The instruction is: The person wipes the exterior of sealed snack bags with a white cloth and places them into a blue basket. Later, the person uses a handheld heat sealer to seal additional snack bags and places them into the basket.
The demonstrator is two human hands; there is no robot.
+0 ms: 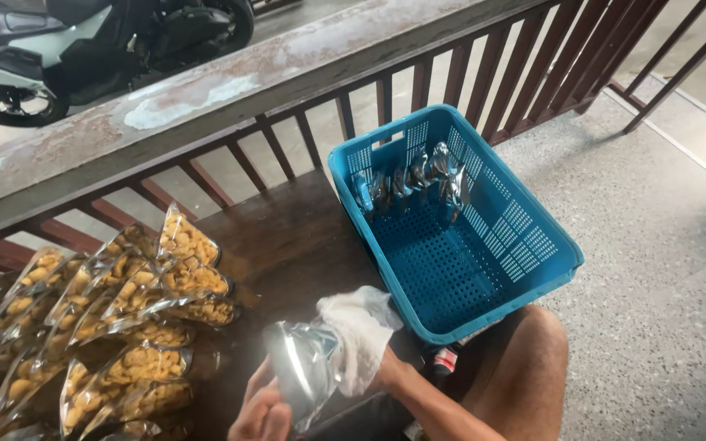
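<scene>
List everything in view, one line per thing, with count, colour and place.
silver pouch: one, shiny, held in both hands
snack bags: many, clear with yellow-brown pieces, piled at left on the bench
wooden bench: one, dark brown, centre
basket: one, blue plastic, right end of the bench
pouches in basket: several, silver, standing at its far end
railing: one, red-brown, behind
scooter: one, white and black, top left
left hand: bare, under the pouch
right hand: in a clear plastic glove, on the pouch
knee: bare, bottom right
</scene>
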